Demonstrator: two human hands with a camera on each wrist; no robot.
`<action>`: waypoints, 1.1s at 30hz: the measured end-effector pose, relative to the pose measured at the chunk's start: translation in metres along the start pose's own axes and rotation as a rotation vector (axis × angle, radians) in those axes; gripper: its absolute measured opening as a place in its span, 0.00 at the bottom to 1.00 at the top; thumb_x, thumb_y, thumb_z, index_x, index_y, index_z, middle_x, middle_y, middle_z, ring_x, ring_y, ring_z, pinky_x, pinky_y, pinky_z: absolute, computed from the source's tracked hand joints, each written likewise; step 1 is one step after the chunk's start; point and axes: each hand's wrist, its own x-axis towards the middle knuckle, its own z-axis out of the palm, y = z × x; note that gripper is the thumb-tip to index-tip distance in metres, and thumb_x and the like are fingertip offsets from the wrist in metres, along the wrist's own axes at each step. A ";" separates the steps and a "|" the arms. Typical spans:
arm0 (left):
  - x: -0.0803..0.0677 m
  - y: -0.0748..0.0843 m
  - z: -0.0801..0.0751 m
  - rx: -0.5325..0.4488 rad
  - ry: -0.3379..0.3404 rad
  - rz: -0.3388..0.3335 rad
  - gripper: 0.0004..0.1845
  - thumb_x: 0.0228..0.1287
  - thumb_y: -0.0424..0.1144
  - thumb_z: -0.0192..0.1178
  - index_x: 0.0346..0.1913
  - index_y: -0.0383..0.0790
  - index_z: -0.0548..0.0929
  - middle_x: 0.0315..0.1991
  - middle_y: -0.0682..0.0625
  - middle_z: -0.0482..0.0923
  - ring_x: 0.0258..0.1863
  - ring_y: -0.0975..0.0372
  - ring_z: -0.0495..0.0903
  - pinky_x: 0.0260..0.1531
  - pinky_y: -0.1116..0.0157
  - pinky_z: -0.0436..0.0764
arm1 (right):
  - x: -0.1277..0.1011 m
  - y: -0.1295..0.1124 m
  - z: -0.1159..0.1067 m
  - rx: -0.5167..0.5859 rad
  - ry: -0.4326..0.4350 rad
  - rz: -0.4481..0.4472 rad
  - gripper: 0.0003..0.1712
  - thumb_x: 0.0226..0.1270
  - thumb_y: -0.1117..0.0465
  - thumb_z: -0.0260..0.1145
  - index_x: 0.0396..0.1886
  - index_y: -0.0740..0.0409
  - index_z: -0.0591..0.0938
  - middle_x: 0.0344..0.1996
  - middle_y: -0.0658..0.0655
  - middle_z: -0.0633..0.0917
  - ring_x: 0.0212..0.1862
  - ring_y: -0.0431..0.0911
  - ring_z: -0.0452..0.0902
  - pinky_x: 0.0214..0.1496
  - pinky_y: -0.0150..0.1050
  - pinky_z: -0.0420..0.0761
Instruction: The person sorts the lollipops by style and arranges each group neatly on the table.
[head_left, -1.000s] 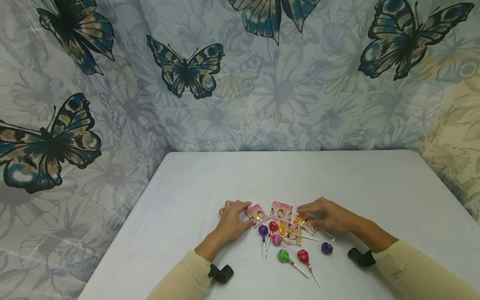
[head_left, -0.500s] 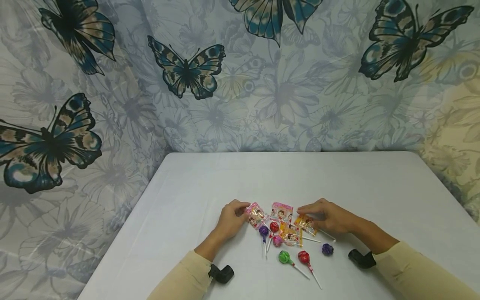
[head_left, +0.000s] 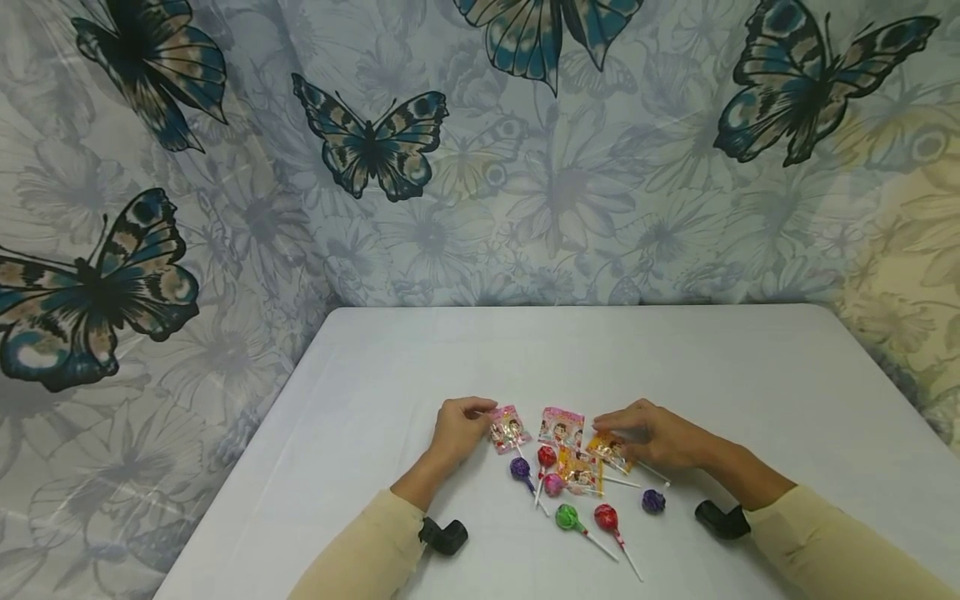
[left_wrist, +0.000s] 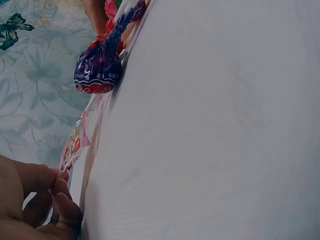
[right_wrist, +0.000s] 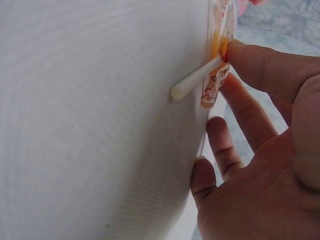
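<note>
My left hand pinches the edge of a pink-wrapped flat lollipop at the left of the candy group. In the left wrist view, thumb and fingertip meet on its clear wrapper. My right hand holds an orange-wrapped flat lollipop between thumb and index finger; its white stick shows in the right wrist view, the other fingers spread loosely. Between the hands lie another pink-wrapped lollipop and another orange-wrapped one. A purple ball lollipop lies just below the left-hand lollipop.
Nearer the person lie a green ball lollipop, a red one and a dark purple one. A small red one and a pink one sit mid-group. Everything rests on a white table before a butterfly-print cloth.
My left hand has closed its fingers on the pink-wrapped lollipop and shifted it slightly left. The purple ball lollipop has turned, its stick now slanting right. My right hand stays about where it was.
</note>
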 end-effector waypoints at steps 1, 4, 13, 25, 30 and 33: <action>0.002 0.000 0.000 0.007 0.006 -0.006 0.10 0.58 0.24 0.63 0.42 0.34 0.87 0.38 0.49 0.84 0.33 0.61 0.79 0.31 0.68 0.79 | 0.000 0.000 0.000 -0.001 -0.001 0.006 0.26 0.59 0.67 0.70 0.59 0.57 0.80 0.59 0.58 0.78 0.56 0.58 0.68 0.54 0.68 0.65; 0.008 0.001 0.001 0.026 0.028 -0.015 0.08 0.58 0.25 0.64 0.38 0.35 0.88 0.35 0.50 0.84 0.35 0.61 0.79 0.35 0.65 0.78 | 0.000 0.000 -0.001 -0.004 -0.002 0.016 0.26 0.59 0.67 0.70 0.60 0.56 0.80 0.59 0.57 0.78 0.56 0.58 0.68 0.54 0.67 0.66; 0.025 -0.001 0.000 0.020 0.013 -0.079 0.05 0.60 0.27 0.64 0.35 0.37 0.89 0.33 0.47 0.84 0.37 0.60 0.79 0.37 0.64 0.78 | 0.001 -0.001 0.000 -0.008 -0.011 0.028 0.26 0.60 0.66 0.70 0.60 0.57 0.80 0.60 0.57 0.77 0.56 0.57 0.68 0.53 0.65 0.68; 0.044 -0.006 -0.002 -0.111 -0.054 -0.042 0.15 0.55 0.18 0.58 0.45 0.29 0.85 0.42 0.44 0.83 0.43 0.57 0.78 0.40 0.69 0.77 | 0.000 -0.002 -0.001 0.001 -0.013 0.046 0.26 0.61 0.63 0.70 0.60 0.55 0.80 0.60 0.55 0.77 0.55 0.55 0.68 0.53 0.61 0.69; 0.049 -0.006 0.000 -0.168 -0.059 -0.056 0.20 0.55 0.16 0.56 0.51 0.28 0.82 0.46 0.44 0.82 0.43 0.54 0.76 0.36 0.70 0.77 | 0.000 -0.002 0.000 0.007 -0.016 0.052 0.25 0.62 0.62 0.70 0.60 0.54 0.80 0.60 0.54 0.77 0.55 0.54 0.68 0.52 0.59 0.69; 0.053 -0.004 0.000 -0.183 -0.057 -0.085 0.21 0.55 0.16 0.55 0.53 0.29 0.82 0.46 0.45 0.81 0.41 0.55 0.75 0.32 0.71 0.77 | -0.001 -0.002 0.000 0.006 -0.015 0.054 0.25 0.62 0.62 0.70 0.60 0.54 0.80 0.61 0.54 0.77 0.54 0.53 0.68 0.52 0.58 0.69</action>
